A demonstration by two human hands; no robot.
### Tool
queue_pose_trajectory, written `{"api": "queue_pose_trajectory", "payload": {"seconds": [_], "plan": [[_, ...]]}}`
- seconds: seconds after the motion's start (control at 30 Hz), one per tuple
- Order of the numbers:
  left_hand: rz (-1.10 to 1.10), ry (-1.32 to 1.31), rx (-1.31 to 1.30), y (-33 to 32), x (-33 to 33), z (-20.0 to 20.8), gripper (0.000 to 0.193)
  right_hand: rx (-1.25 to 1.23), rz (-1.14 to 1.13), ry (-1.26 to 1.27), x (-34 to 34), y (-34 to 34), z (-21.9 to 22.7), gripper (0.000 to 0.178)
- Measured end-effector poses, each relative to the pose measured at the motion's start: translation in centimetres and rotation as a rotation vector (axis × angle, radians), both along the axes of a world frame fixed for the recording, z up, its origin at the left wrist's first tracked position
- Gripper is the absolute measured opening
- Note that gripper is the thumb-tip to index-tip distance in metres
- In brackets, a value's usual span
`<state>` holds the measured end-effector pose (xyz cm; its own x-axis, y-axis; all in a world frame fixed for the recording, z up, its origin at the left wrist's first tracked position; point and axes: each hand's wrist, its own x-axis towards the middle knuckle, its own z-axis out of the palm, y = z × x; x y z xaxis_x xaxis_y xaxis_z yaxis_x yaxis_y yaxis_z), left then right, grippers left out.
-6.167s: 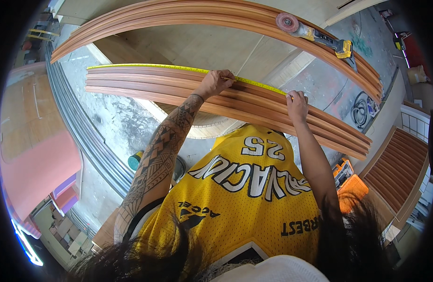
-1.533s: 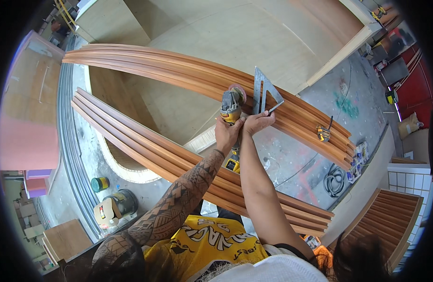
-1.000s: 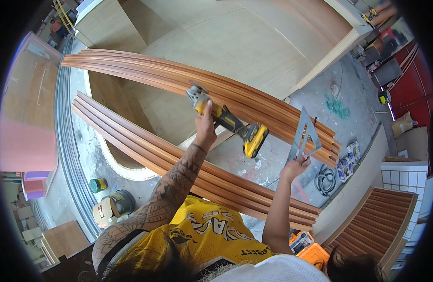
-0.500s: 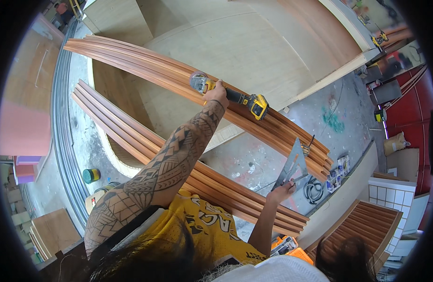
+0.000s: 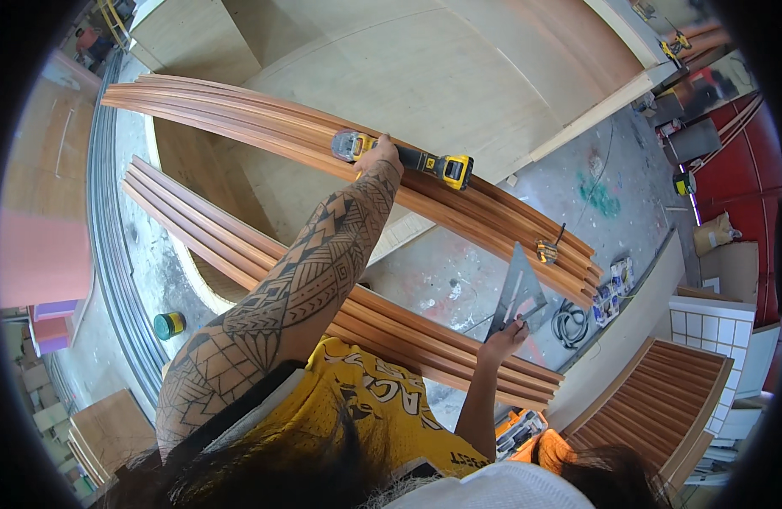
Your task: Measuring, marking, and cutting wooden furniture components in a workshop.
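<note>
My left hand (image 5: 380,154) is wrapped round the yellow-and-black body of a cordless angle grinder (image 5: 421,159). Its guarded head points left and its battery end right, over the far fluted wood panel (image 5: 264,114); whether it touches the wood I cannot tell. Between the fingers of my right hand (image 5: 504,341) is a grey metal triangular square (image 5: 520,288), pointing away from me beside that panel's right end. The near fluted wood panel (image 5: 391,338) runs under my left arm. A small yellow-and-black tool (image 5: 547,251) lies on the far panel, just right of the square.
A large curved plywood structure (image 5: 382,76) fills the far side. Coiled hose (image 5: 570,326) lies on the floor at right, near a slatted wood panel (image 5: 654,403). A green tub (image 5: 168,325) stands at left beside long grey strips (image 5: 111,254). An orange toolbox (image 5: 552,450) sits close by.
The grinder has swung so its battery end sits farther from me and it lies more level. The square has shifted left, uncovering more of the small yellow tool. My view has tilted slightly.
</note>
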<state>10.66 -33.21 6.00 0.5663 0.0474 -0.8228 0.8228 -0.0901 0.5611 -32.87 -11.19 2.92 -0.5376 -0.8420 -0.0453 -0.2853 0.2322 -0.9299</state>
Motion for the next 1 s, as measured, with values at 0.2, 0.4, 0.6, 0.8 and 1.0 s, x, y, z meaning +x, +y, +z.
{"api": "queue_pose_trajectory", "payload": {"seconds": [0.2,0.4,0.6,0.8,1.0], "plan": [[-0.149,-0.055,-0.090,-0.5,-0.5,-1.1,0.095,0.050,0.072,-0.026,-0.9,2.9,-1.7,0.039],[-0.160,0.030,-0.213,-1.4,2.6,-5.6,0.099,0.053,0.086,-0.082,-1.0,5.0,-1.0,0.028],[-0.104,0.053,-0.506,-1.2,1.4,-6.1,0.074,0.044,0.089,0.012,-2.2,6.4,1.1,0.032],[-0.246,0.049,-0.502,-0.9,0.9,-2.9,0.054,0.083,0.090,-0.004,-4.2,7.0,0.4,0.035],[-0.380,0.025,-0.444,0.1,1.9,-2.5,0.052,0.135,0.105,0.035,-4.5,6.8,0.6,0.035]]}}
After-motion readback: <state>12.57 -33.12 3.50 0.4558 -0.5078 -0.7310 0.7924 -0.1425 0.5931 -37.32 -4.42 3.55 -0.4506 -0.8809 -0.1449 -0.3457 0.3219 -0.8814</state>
